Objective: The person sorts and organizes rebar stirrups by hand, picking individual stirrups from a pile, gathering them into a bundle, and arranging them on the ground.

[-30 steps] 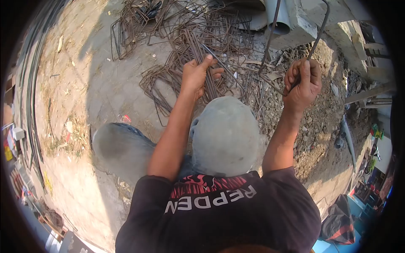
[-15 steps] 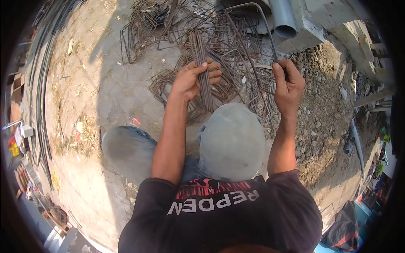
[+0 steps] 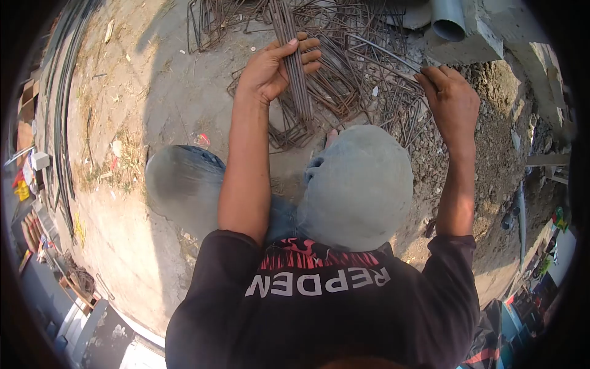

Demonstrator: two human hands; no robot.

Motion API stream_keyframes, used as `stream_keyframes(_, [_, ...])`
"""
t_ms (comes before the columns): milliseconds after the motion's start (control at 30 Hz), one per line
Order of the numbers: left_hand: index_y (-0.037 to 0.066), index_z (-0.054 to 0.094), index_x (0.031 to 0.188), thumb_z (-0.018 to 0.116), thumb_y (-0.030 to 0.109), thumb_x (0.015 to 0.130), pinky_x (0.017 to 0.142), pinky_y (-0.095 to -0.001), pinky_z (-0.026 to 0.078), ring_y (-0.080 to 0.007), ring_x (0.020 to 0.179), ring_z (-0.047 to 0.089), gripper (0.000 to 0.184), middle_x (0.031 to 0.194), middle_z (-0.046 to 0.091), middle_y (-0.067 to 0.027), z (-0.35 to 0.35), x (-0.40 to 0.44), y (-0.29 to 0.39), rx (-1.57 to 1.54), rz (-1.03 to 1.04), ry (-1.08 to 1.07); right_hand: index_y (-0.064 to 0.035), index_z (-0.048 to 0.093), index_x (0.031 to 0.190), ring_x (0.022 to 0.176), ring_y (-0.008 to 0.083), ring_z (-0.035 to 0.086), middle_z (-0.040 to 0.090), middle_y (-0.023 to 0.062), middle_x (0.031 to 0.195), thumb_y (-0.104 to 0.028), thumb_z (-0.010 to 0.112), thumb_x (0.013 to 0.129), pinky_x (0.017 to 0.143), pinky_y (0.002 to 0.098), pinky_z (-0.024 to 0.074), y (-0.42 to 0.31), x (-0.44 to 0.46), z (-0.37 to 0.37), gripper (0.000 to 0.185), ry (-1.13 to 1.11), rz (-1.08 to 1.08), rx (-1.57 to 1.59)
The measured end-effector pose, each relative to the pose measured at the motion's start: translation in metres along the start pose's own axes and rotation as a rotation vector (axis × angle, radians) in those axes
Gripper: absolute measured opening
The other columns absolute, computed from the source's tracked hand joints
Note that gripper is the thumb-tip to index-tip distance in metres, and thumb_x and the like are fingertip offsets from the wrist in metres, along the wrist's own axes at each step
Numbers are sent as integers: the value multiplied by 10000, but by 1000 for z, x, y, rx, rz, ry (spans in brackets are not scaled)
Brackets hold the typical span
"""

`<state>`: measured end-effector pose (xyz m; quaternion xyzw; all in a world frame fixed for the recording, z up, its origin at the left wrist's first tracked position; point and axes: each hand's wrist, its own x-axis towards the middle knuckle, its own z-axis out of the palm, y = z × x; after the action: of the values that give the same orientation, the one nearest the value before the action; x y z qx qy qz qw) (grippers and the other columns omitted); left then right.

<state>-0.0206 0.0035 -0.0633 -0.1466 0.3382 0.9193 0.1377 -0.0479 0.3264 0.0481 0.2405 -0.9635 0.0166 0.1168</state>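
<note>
My left hand (image 3: 265,72) is closed around a bundle of bent rebar stirrups (image 3: 296,83), thumb across the front and fingertips showing on the far side. The brown rods lie side by side and stand nearly upright in view. Off to the right, my right hand (image 3: 453,106) pinches one rebar stirrup (image 3: 388,55) at its near end. That stirrup is seen almost edge-on, slanting up and left over a loose pile of stirrups (image 3: 335,92). Its far end is hard to separate from the pile. My fingers hide the end I grip.
A grey pipe (image 3: 447,24) and a concrete block (image 3: 482,43) are at the upper right. Rubble and soil (image 3: 491,123) lie right of the pile. Long dark rods (image 3: 58,117) run along the left. My knees (image 3: 359,184) are bent below my hands.
The stirrup in my right hand has swung from a raised, open-loop view to a nearly edge-on slant. That hand has shifted right. My left hand with its bundle appears higher in view.
</note>
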Motion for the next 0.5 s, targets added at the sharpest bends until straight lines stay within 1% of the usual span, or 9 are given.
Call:
stream_keyframes(67, [-46,502,1318,564,129,1026,970,-467,592,-317,1078,677,346,1279,617,-221,-2,1,4,-8,32,18,-147,744,962,756,266,671,675,35,824,-324,729,898,641,381,518,4,5,0,189,47,7,45])
stream_keyframes(100, [-45,504,1313,559,129,1028,976,-471,589,-324,1093,672,339,1293,608,-226,-5,1,6,-15,36,22,-131,762,1017,759,222,709,730,46,884,-299,717,927,653,348,539,5,7,-7,195,56,23,96])
stream_keyframes(200, [-41,512,1293,544,132,1035,990,-483,580,-347,1141,654,313,1337,577,-245,-8,4,3,-27,27,35,-105,766,1087,837,154,733,759,58,969,-249,681,966,696,322,558,10,11,0,206,188,177,533])
stream_keyframes(233, [-39,516,1283,538,134,1037,994,-487,578,-354,1158,647,301,1353,566,-252,-6,4,3,-23,15,47,-57,740,1168,891,142,727,758,86,1063,-167,693,955,730,317,581,11,14,8,244,152,275,710])
stream_keyframes(267, [-37,520,1274,532,136,1040,997,-490,575,-361,1176,640,291,1369,554,-260,-3,3,3,-16,3,56,-47,733,1174,876,155,726,753,88,1052,-158,708,942,724,318,587,8,17,13,258,119,311,974])
stream_keyframes(333, [-32,520,1259,517,138,1046,1001,-491,572,-380,1194,630,273,1375,551,-272,0,5,-2,-27,-36,9,-28,719,1187,844,179,724,744,93,1031,-139,738,915,712,321,600,-10,28,19,295,50,368,1504])
stream_keyframes(433, [-29,514,1249,506,137,1049,989,-497,573,-409,1212,616,260,1366,558,-284,6,4,-10,-35,-101,-6,-6,709,1147,792,178,704,723,93,967,-95,716,909,683,313,610,-47,44,21,254,-158,590,1994])
stream_keyframes(500, [-26,509,1247,503,135,1048,971,-501,576,-420,1205,617,256,1350,571,-285,10,5,-13,-38,-119,-3,-10,710,1093,764,169,690,709,77,924,-113,686,925,642,290,587,-65,52,39,199,-103,550,1744])
